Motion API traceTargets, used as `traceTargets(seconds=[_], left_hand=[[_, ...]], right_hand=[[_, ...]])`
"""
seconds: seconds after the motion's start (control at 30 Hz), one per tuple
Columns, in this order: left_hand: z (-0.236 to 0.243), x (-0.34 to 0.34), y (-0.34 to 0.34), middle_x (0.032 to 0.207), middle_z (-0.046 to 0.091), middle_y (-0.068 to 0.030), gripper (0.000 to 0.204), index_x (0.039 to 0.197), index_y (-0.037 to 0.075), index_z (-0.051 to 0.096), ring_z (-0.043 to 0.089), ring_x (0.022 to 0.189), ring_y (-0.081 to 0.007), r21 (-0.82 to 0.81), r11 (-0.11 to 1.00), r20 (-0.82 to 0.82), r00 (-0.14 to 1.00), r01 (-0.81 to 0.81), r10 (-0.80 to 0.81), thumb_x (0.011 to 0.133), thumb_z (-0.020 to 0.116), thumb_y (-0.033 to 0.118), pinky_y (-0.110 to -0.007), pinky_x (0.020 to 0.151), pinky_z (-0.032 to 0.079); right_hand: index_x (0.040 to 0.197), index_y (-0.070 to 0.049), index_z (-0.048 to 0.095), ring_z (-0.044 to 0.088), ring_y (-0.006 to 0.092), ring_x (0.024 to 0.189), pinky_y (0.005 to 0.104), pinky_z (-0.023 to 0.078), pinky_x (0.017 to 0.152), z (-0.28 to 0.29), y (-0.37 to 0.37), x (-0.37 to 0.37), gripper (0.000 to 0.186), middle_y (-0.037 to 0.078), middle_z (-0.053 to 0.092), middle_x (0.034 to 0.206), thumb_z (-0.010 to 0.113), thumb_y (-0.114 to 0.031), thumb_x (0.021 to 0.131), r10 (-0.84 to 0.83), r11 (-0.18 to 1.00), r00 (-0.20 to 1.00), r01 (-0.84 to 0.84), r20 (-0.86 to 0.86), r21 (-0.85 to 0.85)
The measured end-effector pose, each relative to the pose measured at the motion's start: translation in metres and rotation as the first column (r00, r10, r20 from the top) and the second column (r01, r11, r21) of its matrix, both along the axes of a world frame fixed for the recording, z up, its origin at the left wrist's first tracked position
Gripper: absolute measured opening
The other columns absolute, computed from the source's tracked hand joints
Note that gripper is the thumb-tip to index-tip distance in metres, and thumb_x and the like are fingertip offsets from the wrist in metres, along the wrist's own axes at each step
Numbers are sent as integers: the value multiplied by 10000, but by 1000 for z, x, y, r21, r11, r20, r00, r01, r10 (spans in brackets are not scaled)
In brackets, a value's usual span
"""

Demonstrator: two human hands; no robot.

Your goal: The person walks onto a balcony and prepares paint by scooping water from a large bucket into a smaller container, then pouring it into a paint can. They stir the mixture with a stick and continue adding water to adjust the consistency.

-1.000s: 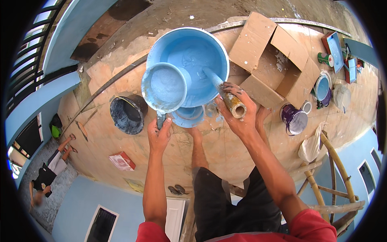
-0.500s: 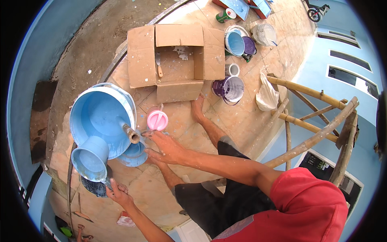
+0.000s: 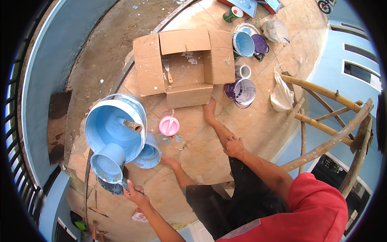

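My left hand grips the handle of a light blue dipper, which holds blue paint and sits at the lower rim of a big bucket. That bucket holds more blue paint, with a hollow bamboo stick standing in it at a slant. A smaller blue container is beside it, and a dark bucket is partly hidden behind the dipper. My right hand rests on my right knee, fingers somewhat apart. A pink lidded container stands between my feet and the big bucket.
An open cardboard box with a scraper lies ahead. Paint buckets, a purple pail, trays and a white sack are rightward. A bamboo scaffold stands at right; a barred wall at left.
My right hand has let go of the bamboo stick and moved rightward onto my knee. The view has turned, showing more of the box and scaffold. My left hand still holds the dipper.
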State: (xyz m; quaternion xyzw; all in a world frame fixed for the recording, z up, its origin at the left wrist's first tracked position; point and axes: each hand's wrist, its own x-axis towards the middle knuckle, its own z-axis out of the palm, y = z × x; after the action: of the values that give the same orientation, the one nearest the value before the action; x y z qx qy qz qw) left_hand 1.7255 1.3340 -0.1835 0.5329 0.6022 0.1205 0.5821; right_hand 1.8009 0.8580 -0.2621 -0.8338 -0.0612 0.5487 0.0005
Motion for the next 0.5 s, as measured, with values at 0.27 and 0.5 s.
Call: traceTargets(seconds=[0.27, 0.5], left_hand=[[-1, 3, -16, 571, 395, 44, 336, 838, 129, 510, 354, 450, -67, 8, 1000, -17, 1000, -13, 14, 981, 764, 295, -249, 400, 261], [7, 18, -25, 566, 411, 42, 317, 829, 127, 523, 348, 438, -66, 30, 999, 1, 999, -33, 33, 984, 758, 273, -256, 389, 252]], right_hand=[[1219, -56, 740, 642, 379, 1249, 481, 561, 1013, -16, -16, 28, 518, 192, 667, 1292, 759, -427, 859, -70, 994, 997, 71, 17, -85], [1199, -17, 730, 722, 394, 1109, 473, 589, 954, -1, -30, 16, 555, 215, 718, 1222, 749, -454, 858, -132, 989, 990, 130, -38, -65]])
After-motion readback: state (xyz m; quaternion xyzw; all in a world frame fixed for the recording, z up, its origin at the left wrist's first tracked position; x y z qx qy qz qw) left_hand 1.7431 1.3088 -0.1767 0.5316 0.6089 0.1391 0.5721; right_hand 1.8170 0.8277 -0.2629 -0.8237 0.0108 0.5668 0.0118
